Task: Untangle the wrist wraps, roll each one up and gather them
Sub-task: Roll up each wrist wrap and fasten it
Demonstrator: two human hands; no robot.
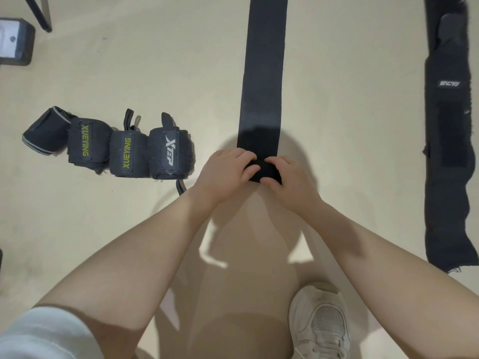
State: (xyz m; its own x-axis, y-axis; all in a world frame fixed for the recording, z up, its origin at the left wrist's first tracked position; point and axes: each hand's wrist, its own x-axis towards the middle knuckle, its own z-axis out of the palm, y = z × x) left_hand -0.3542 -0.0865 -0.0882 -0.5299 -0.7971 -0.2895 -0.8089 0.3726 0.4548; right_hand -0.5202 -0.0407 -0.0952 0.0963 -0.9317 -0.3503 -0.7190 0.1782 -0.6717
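Flat black woven wrap (261, 81), near end rolled.

Both hands, L hand (225, 170) & R hand (290, 180), grip black wrap (261, 99) end.

Bright even light, soft shadows under arms, wide-angle edge distortion

rolled wraps (108, 149) left — flat wrap (448, 141) right
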